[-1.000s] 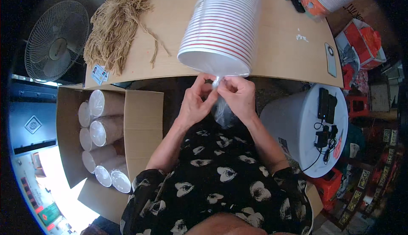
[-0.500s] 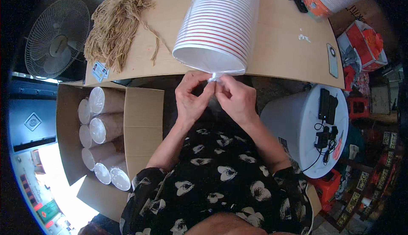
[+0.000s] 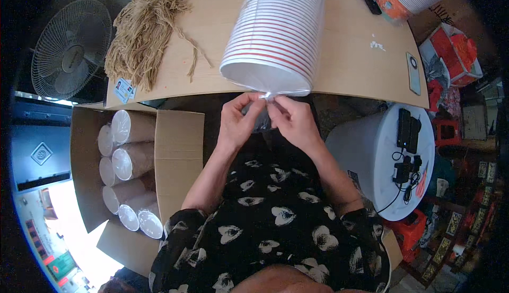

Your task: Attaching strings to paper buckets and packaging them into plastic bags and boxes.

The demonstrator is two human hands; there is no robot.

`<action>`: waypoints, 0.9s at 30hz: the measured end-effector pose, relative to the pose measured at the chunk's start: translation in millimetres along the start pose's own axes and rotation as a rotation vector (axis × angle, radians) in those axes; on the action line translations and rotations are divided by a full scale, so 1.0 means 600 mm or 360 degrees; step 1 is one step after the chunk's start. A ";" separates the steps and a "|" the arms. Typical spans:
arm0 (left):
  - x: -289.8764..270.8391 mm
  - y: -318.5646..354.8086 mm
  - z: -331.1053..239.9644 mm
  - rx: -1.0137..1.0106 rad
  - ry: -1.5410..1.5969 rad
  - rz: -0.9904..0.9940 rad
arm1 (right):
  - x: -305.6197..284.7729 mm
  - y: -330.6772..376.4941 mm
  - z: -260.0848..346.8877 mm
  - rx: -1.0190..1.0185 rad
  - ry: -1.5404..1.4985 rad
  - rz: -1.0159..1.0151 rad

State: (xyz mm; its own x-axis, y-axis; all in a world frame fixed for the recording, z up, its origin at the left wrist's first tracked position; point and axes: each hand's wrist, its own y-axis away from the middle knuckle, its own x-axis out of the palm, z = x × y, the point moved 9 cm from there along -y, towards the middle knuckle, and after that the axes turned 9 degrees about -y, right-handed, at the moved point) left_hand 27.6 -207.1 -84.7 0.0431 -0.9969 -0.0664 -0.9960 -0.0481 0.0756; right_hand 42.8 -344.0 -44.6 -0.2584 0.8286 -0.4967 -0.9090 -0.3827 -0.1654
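Observation:
A long stack of nested white paper tubs (image 3: 273,44) lies on its side on the table, wrapped in a clear plastic bag, its open mouth toward me. The bag's gathered neck (image 3: 269,96) comes together just past the table's near edge. My left hand (image 3: 239,119) pinches that neck from the left, thumb and forefinger closed. From the right, my right hand (image 3: 292,118) pinches the same twisted plastic, fingertips almost touching the left ones. Loose plastic hangs down between the two hands. Whether there is a knot in it is hidden by my fingers.
Tan strings (image 3: 146,36) lie in a bundle on the table (image 3: 355,65), with a phone (image 3: 413,74) at its right. At left, a cardboard box (image 3: 180,150) holds several wrapped tub stacks; a fan (image 3: 72,54) stands behind. Adapters (image 3: 405,168) rest on a white drum (image 3: 389,150) at right.
The tub stack has shifted slightly to the right and its near rim sits a little lower. Both hands keep their pinch on the bag's neck, with more loose plastic showing between them.

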 end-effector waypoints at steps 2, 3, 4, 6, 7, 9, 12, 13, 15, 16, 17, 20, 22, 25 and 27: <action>0.001 0.006 -0.015 0.0098 -0.0043 -0.0052 | 0.011 0.001 -0.007 0.0134 -0.0929 0.0050; -0.002 0.010 -0.026 0.0195 -0.0086 -0.0107 | 0.005 0.000 -0.006 0.0136 -0.0931 0.0050; -0.002 0.011 -0.025 0.0192 -0.0087 -0.0107 | 0.008 0.000 -0.011 0.0273 -0.1020 0.0168; -0.006 0.014 -0.024 0.0201 -0.0122 -0.0157 | 0.014 0.001 -0.010 0.0408 -0.1109 0.0291; -0.007 0.016 -0.026 0.0199 -0.0124 -0.0160 | 0.015 0.002 -0.007 0.0440 -0.1256 0.0292; -0.004 0.018 -0.040 0.0263 -0.0163 -0.0161 | 0.016 0.002 -0.009 0.0469 -0.1400 0.0285; -0.006 0.019 -0.052 0.0385 -0.0297 -0.0218 | 0.023 0.000 -0.026 0.0509 -0.1547 0.0179; -0.004 0.020 -0.052 0.0385 -0.0298 -0.0219 | 0.020 -0.002 -0.033 0.0520 -0.1455 0.0071; 0.000 0.023 -0.051 0.0378 -0.0200 -0.0233 | 0.017 -0.003 -0.042 0.0529 -0.1360 -0.0035; 0.002 0.023 -0.047 0.0379 -0.0199 -0.0232 | 0.017 -0.002 -0.047 0.0545 -0.1334 -0.0067; 0.003 0.025 -0.042 0.0405 -0.0179 -0.0242 | 0.017 0.000 -0.050 0.0562 -0.1309 -0.0095; 0.005 0.026 -0.037 0.0329 -0.0118 -0.0241 | 0.011 -0.005 -0.038 0.0468 -0.1225 -0.0130; 0.005 0.026 -0.032 0.0226 -0.0077 -0.0230 | 0.014 -0.004 -0.037 0.0456 -0.1241 -0.0125; -0.007 0.048 -0.107 0.0807 -0.1170 -0.0696 | 0.013 -0.005 -0.035 0.0497 -0.1273 -0.0079; -0.019 0.039 -0.100 0.0817 -0.1154 -0.0638 | 0.010 -0.006 -0.031 0.0545 -0.1293 -0.0027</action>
State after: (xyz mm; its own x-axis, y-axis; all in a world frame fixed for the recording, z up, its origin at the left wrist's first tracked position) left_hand 8.8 -200.4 -22.4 0.4986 -0.6238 -0.6019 -0.8384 -0.1707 -0.5176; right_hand 50.8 -345.3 -62.8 -0.2783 0.9174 0.2845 -0.9293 -0.3320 0.1617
